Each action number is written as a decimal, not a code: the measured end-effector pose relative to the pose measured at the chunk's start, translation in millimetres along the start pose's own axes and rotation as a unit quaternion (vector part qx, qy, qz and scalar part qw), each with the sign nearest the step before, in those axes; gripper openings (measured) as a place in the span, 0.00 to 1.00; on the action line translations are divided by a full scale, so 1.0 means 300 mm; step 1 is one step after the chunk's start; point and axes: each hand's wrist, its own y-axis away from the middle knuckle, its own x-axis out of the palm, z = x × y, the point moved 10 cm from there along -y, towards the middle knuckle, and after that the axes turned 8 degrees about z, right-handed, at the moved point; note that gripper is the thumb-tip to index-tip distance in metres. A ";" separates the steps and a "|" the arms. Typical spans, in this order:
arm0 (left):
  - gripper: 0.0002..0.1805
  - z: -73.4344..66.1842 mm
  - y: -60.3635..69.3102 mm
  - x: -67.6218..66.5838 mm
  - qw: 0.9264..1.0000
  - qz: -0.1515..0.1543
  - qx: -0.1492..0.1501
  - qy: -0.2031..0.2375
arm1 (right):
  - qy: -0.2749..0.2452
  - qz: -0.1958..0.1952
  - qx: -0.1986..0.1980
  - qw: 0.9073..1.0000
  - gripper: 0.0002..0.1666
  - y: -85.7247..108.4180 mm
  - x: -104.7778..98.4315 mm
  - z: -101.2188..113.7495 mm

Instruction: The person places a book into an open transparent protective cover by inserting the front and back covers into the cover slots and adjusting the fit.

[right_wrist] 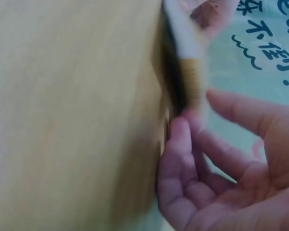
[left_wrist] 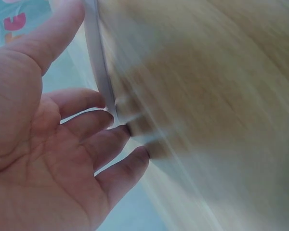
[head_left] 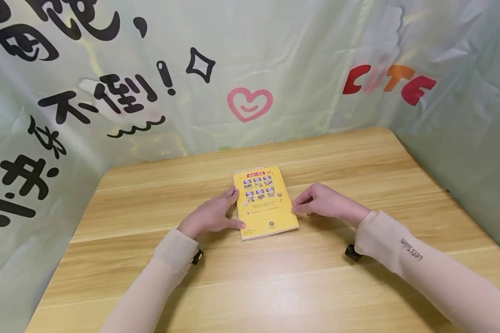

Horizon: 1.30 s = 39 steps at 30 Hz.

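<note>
A yellow book (head_left: 262,215) lies on the wooden table, its printed cover with rows of small pictures facing up. My left hand (head_left: 213,213) rests along its left side, thumb at the near-left corner and fingers spread on the table. In the left wrist view, the fingertips of that left hand (left_wrist: 82,125) stand against the book's pale edge (left_wrist: 97,53). At the right edge, my right hand (head_left: 322,201) pinches the book between thumb and fingers. The right wrist view has the right hand (right_wrist: 216,163) at the blurred book (right_wrist: 190,72), seen nearly edge-on.
The wooden table (head_left: 150,199) has rounded far corners. Pale printed cloth (head_left: 300,60) hangs behind it and at both sides, close to its edges. A small dark device (head_left: 353,253) sits under the right wrist, another (head_left: 197,256) at the left cuff.
</note>
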 end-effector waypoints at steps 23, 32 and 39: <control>0.31 -0.048 -0.025 -0.084 0.998 -0.031 0.010 -0.051 | 0.099 -0.024 -0.023 0.995 0.25 -0.053 0.080 0.032; 0.23 -0.136 -0.127 -0.192 0.997 -0.064 -0.042 -0.007 | 0.125 -0.030 -0.004 0.992 0.16 -0.057 0.114 0.061; 0.33 -0.181 -0.210 -0.247 0.994 -0.088 -0.066 0.026 | 0.139 -0.034 0.005 0.990 0.18 -0.053 0.122 0.070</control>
